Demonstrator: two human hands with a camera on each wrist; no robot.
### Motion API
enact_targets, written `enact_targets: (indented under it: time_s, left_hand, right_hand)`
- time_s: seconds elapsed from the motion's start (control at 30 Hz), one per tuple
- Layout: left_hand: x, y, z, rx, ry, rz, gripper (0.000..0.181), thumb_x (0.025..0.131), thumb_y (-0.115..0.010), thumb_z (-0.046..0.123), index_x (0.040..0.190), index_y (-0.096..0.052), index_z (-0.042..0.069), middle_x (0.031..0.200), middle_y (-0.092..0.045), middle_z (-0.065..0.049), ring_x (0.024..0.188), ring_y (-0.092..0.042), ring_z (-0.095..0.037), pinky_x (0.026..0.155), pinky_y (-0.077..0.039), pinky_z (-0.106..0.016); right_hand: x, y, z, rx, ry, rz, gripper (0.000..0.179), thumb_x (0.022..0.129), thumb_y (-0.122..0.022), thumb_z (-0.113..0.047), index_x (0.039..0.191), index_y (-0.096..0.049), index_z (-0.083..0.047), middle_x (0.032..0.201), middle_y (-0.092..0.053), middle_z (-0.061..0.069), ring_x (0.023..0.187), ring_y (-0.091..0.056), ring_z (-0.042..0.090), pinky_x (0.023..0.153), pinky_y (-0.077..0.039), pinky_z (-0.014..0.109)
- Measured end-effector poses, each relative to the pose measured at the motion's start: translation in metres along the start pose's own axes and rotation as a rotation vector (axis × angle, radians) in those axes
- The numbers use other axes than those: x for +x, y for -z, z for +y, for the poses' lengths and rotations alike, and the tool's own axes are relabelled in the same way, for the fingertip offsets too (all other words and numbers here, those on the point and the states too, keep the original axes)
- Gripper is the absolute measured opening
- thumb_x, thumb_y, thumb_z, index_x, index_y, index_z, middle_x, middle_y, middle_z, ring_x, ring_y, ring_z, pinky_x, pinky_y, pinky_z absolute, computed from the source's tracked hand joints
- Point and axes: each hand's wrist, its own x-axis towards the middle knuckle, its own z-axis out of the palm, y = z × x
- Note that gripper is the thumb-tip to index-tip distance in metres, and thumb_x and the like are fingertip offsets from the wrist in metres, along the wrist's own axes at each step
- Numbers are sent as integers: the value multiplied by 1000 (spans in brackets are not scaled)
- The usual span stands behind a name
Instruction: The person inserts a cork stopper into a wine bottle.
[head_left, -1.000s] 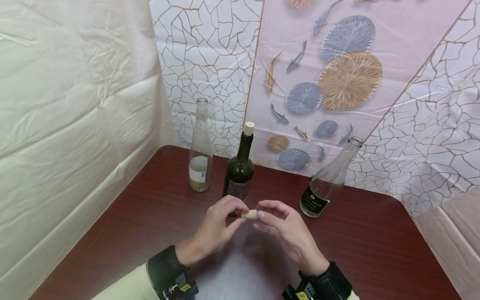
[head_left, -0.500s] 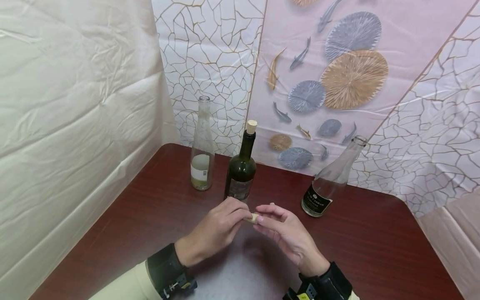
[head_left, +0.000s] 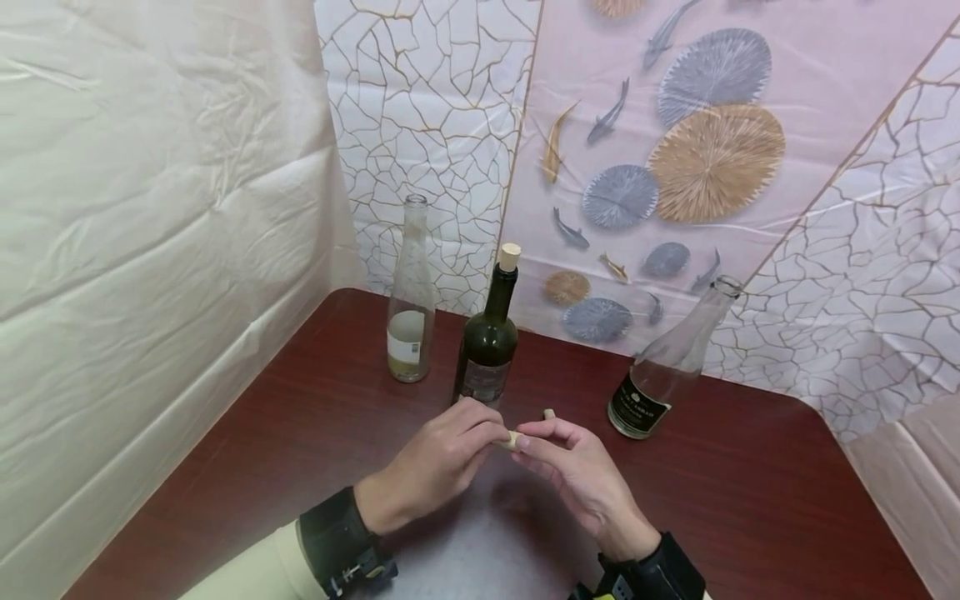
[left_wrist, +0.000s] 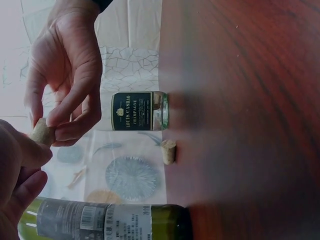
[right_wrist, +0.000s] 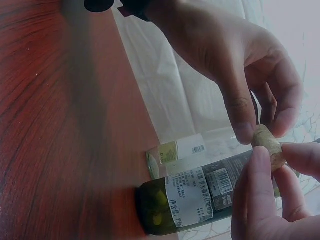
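Note:
A small pale cork (head_left: 513, 441) is pinched at its two ends between my hands, above the middle of the table. My left hand (head_left: 438, 454) holds one end with thumb and fingers, its back turned up. From the other side, the thumb and fingers of my right hand (head_left: 585, 471) grip the cork (right_wrist: 268, 145). Just behind the hands stands a green wine bottle (head_left: 487, 342) with a stopper cork (head_left: 509, 257) in its mouth. A further cork (left_wrist: 168, 151) stands on the table, mostly hidden behind my right fingers in the head view.
At the back left is a clear bottle (head_left: 409, 308) with a white label. To the right stands a clear champagne bottle (head_left: 671, 358) with a black label. The dark red table (head_left: 757, 492) meets patterned cloth (head_left: 622, 50) behind and a cream cloth (head_left: 172, 208) at left.
My left hand has rolled over, so its back now faces up and covers more of the cork. The cork behind my right fingers has come into sight. The head view has shifted slightly.

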Motion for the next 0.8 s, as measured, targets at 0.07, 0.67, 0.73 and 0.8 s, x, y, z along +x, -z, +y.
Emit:
enact_targets:
  time_s: [0.07,0.67,0.73,0.8]
  left_hand:
    - [2,2,-1,-2,7,8,20,83,-74,4,101,-68,10,102,-62,2,98,-56,-10,87,-51,-21]
    - [26,57,-54,40,228,214,32,77,-81,18,103,-66,6,103,-67,-7,100,-59,-18,88,-53,-34]
    - [29,61,-63,59,262,234,33,78,-80,19,104,-66,5,103,-66,-8,99,-59,-18,88,-52,-35]
    - [32,65,-71,79,302,250,34,78,-80,20,105,-65,4,103,-65,-9,97,-58,-19,85,-53,-35]
  right_hand:
    - [0,1,-1,12,-14,8,37,80,-76,-4,112,-65,11,149,-35,13,100,-68,22,91,-55,36]
    - [-1,8,4,12,-51,30,25,81,-76,-4,105,-71,2,125,-52,18,101,-66,25,90,-55,35]
    - [-2,9,5,12,-51,33,29,81,-75,-5,108,-70,4,123,-54,18,100,-67,25,90,-56,35]
    - [-3,9,6,9,-47,33,33,82,-75,-5,111,-68,7,119,-57,16,99,-68,24,90,-56,34]
